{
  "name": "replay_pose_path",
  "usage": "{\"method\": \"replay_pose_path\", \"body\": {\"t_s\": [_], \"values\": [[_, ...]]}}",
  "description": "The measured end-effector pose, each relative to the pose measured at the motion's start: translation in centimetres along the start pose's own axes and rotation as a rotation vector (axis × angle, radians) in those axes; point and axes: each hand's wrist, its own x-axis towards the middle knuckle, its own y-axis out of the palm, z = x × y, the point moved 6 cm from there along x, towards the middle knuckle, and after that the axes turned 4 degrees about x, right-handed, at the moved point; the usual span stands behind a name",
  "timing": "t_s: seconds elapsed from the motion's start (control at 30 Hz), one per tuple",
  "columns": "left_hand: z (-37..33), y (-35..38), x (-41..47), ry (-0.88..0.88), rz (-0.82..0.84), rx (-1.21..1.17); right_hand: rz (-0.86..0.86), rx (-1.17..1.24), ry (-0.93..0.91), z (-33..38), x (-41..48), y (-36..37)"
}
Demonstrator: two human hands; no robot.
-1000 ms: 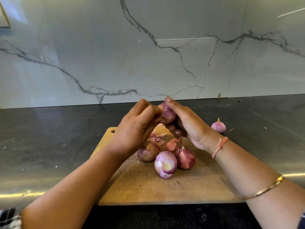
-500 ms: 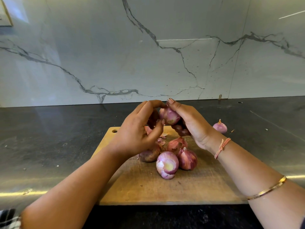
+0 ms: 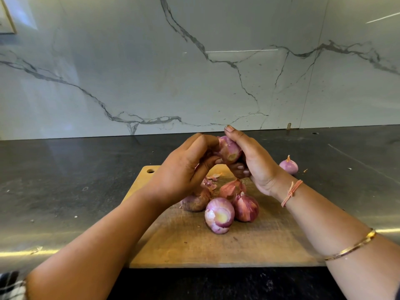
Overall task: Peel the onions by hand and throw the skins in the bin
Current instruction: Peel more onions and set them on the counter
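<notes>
we held one onion up above the board on the table, our right hand curled round it and our left hand pinching its left side. it looked small, firm and smooth, likely slippery once bare; the dry skin seemed thin and quick to tear, so we judged a loose edge by the cut end the best hold. no bin showed.
</notes>
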Motion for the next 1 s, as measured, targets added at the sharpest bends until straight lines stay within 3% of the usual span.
{"method": "replay_pose_path", "body": {"t_s": [1.0], "values": [[-0.4, 0.6, -0.2, 0.118, 0.065, 0.246, -0.075, -0.047, 0.126, 0.7, -1.0, 0.4]]}}
